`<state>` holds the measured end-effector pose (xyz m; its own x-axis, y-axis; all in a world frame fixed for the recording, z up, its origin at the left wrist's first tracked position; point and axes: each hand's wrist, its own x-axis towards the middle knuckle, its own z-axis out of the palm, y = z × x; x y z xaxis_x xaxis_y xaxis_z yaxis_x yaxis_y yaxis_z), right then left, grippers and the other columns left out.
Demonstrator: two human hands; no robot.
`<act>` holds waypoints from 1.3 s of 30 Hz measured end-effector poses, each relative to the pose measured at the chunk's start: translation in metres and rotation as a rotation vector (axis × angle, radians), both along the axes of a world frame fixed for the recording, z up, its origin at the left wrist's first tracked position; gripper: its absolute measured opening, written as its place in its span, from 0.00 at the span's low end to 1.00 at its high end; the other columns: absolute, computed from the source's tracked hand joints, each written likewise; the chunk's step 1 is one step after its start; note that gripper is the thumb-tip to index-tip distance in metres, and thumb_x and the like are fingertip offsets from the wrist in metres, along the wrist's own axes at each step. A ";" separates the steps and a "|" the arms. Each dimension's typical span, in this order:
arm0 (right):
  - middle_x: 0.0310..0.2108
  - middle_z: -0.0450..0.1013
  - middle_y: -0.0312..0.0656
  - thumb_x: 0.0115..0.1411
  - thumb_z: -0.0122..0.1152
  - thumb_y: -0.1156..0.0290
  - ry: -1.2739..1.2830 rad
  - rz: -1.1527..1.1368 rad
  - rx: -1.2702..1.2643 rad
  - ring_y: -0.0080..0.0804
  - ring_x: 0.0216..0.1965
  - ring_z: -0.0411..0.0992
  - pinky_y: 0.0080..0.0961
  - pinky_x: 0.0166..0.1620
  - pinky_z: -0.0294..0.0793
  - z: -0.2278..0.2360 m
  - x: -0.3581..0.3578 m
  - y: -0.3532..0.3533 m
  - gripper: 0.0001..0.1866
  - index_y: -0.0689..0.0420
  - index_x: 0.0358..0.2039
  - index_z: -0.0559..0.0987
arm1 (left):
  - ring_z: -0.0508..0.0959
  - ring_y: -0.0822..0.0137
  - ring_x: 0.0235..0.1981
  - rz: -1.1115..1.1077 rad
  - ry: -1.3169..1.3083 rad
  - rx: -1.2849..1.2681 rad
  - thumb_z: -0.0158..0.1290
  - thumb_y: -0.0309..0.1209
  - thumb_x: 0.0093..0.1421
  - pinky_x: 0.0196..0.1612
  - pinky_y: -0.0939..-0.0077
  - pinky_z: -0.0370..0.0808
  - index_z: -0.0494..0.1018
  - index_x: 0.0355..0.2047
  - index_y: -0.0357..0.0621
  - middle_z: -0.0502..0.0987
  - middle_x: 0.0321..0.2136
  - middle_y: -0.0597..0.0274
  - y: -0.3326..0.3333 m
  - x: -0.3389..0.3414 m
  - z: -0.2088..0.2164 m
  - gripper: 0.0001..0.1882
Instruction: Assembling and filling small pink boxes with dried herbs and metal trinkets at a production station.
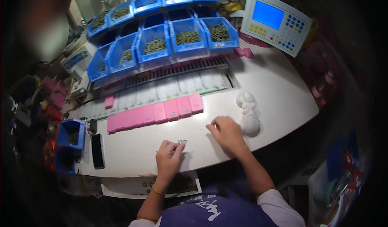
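Note:
My left hand (168,157) is closed over the white table, thumb pressed to the fingers. A few small silvery metal pieces (182,141) fan out from its fingertips; they are too small to name more exactly. To the right, my right hand (227,135) hovers with its fingers curled in and the tips close together; anything in them is too small to make out. Just beside it lies a white knotted cloth bundle (248,115). Beyond both hands runs a slanted row of pink blocks (154,113), side by side on the table.
Blue bins (153,45) of small greenish-grey pieces stand in two tiers at the back. A white control panel (277,22) with a blue screen is at the right. A phone (98,151) lies left, near more blue bins (71,134). An open drawer (151,186) sits below the table edge.

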<state>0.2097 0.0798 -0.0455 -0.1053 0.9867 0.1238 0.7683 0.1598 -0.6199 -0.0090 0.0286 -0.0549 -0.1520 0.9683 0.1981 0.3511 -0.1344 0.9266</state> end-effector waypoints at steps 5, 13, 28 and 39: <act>0.54 0.66 0.52 0.46 0.70 0.62 0.013 0.337 0.418 0.52 0.57 0.62 0.42 0.61 0.60 -0.013 0.010 0.079 0.39 0.56 0.59 0.67 | 0.72 0.56 0.23 0.037 0.517 0.097 0.63 0.36 0.53 0.28 0.63 0.67 0.77 0.22 0.38 0.72 0.23 0.55 0.006 -0.012 -0.013 0.13; 0.51 0.66 0.55 0.42 0.75 0.61 0.029 0.304 0.296 0.52 0.56 0.63 0.41 0.60 0.62 -0.008 0.001 0.074 0.46 0.64 0.60 0.64 | 0.70 0.66 0.22 0.180 0.280 -0.052 0.60 0.40 0.59 0.29 0.72 0.69 0.79 0.27 0.42 0.73 0.25 0.63 -0.003 -0.040 -0.012 0.14; 0.61 0.62 0.52 0.64 0.56 0.72 1.027 0.422 -0.444 0.36 0.58 0.66 0.31 0.61 0.64 0.002 -0.036 -0.065 0.35 0.64 0.68 0.54 | 0.75 0.71 0.33 -0.370 -0.085 0.040 0.62 0.24 0.51 0.36 0.80 0.75 0.72 0.53 0.44 0.72 0.46 0.62 -0.019 0.002 0.011 0.27; 0.48 0.71 0.46 0.61 0.52 0.57 1.199 0.252 -0.632 0.33 0.50 0.72 0.29 0.52 0.74 -0.027 -0.048 -0.074 0.35 0.67 0.63 0.63 | 0.77 0.58 0.46 -0.325 0.016 0.086 0.59 0.21 0.47 0.45 0.68 0.78 0.72 0.54 0.45 0.70 0.47 0.55 -0.032 0.008 -0.002 0.30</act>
